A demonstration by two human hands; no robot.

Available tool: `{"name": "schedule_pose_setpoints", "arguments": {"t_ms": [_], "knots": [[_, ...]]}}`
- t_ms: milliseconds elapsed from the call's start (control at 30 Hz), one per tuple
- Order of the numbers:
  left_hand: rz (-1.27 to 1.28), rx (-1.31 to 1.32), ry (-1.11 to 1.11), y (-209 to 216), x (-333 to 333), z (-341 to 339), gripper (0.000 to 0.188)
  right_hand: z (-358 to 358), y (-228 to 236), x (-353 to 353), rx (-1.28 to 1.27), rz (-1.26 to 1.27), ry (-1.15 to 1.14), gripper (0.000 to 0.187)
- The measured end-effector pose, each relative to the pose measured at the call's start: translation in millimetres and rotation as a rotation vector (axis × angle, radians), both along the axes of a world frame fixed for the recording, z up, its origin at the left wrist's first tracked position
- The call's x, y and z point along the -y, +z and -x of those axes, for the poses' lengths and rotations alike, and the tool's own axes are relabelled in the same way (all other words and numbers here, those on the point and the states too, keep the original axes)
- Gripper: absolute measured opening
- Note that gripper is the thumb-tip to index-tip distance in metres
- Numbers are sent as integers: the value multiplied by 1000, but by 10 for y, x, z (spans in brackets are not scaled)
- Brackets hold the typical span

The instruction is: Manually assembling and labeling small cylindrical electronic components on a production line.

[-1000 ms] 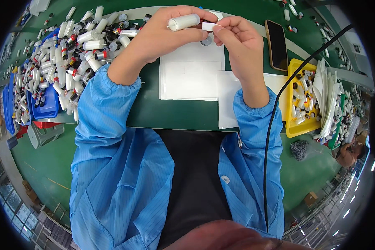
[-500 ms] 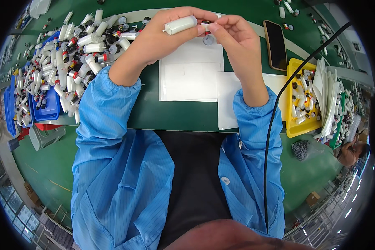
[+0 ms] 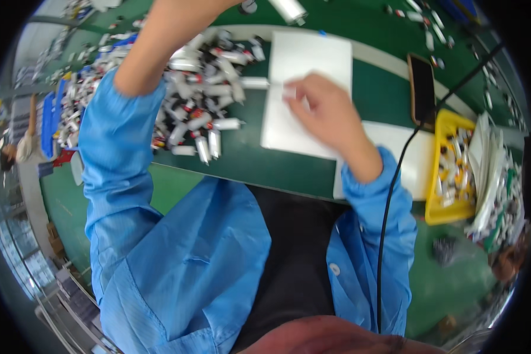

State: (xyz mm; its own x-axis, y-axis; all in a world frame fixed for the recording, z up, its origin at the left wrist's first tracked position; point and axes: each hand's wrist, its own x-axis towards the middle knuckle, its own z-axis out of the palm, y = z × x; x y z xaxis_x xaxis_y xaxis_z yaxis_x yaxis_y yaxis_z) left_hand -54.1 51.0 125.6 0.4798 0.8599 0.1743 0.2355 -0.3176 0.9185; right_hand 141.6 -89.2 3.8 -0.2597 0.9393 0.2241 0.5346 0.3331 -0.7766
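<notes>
At the top edge, my left hand (image 3: 197,7) is cut off by the picture, and its fingers are out of sight. Just right of it a white cylinder (image 3: 288,9) shows at the edge; whether that hand touches it I cannot tell. Over a white sheet (image 3: 307,56), my right hand (image 3: 325,111) is curled and blurred, thumb and forefinger drawn together. A small pale and reddish smear shows at its fingertips, too blurred to name. Another white cylinder (image 3: 255,82) lies left of those fingertips, beside the sheet's edge.
A heap of white cylinders (image 3: 203,97) with red and black parts covers the table's left. To the right are a phone (image 3: 421,88), a yellow tray (image 3: 433,197) of small parts and a stack of white sheets (image 3: 489,171). A black cable (image 3: 389,189) crosses in front.
My hands have come apart: the left, which held a white cylinder, has gone up and left to the picture's edge. My right hand has come lower over the sheet. The whole view has shifted.
</notes>
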Motion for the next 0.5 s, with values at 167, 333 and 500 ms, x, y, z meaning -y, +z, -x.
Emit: {"name": "schedule_pose_setpoints", "arguments": {"t_ms": [167,333,500], "knots": [[129,-449,-30,-618,-956,152,47,320,-134,146,278,-223,118,30],[-237,-708,-104,-827,-1351,67,46,209,-138,83,229,-145,119,25],[-30,-874,255,-707,-2407,1070,42,288,-130,117,259,-189,131,22]]}}
